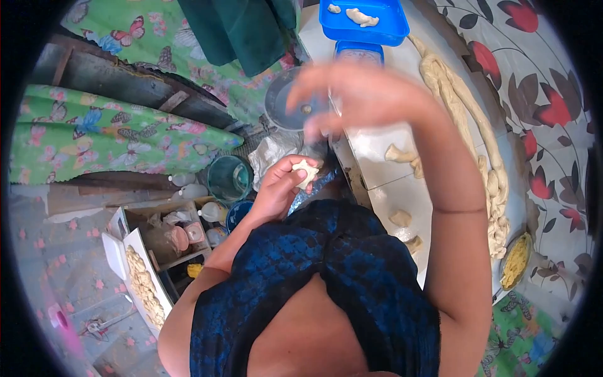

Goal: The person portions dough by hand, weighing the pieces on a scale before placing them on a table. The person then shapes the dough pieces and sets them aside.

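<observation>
My left hand (276,190) is closed around a small lump of pale dough (306,173), held in front of my body with the thumb pressed on it. Above and to the right, my right hand (367,94) is blurred by motion, its fingers and thumb apart with nothing visible between them. It passes over the edge of the white tiled table (377,210), just below a blue weighing scale (359,53). The scale's blue tray (396,38) holds a piece of dough (362,17) and a smaller bit. Cut dough pieces (402,154) lie on the tabletop.
A long dough rope (449,88) runs down the table's far side, ending in a twisted heap near a bowl of yellow food (515,264). Below the table edge are a grey basin (276,103) and a green bucket (230,178). At lower left stands a tray of dough pieces (143,286).
</observation>
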`<state>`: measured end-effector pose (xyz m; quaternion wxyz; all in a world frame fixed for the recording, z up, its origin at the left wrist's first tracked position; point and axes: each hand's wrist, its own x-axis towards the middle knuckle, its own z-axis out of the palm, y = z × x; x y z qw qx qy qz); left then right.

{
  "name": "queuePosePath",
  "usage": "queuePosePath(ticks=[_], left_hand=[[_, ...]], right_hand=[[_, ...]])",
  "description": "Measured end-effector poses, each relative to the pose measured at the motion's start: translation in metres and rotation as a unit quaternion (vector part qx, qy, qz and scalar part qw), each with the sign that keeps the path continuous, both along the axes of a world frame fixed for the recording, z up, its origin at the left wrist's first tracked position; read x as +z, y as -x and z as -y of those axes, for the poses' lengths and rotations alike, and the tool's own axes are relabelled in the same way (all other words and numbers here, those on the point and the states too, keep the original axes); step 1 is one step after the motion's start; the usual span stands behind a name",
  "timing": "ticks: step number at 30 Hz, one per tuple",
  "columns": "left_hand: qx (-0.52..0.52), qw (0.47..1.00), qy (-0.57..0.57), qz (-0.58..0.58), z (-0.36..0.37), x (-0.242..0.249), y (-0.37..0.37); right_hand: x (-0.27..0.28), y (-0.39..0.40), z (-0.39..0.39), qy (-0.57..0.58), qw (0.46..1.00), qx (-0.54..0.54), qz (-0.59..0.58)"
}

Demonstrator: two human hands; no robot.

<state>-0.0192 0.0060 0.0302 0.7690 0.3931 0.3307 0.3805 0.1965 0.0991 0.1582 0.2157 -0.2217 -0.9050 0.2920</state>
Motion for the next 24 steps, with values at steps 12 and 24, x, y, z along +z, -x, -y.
queuePosePath(ticks=[12, 24], left_hand=[[0.007, 1.0, -0.004, 0.03, 0.0, 0.012, -0.012], [-0.029, 0.995, -0.085, -0.032, 0.003, 0.014, -0.007]], right_hand=[[-0.08, 0.022, 0.095, -0.016, 0.981, -0.156, -0.115], [-0.055, -0.009, 0.089, 0.112, 0.963, -0.166, -0.178]])
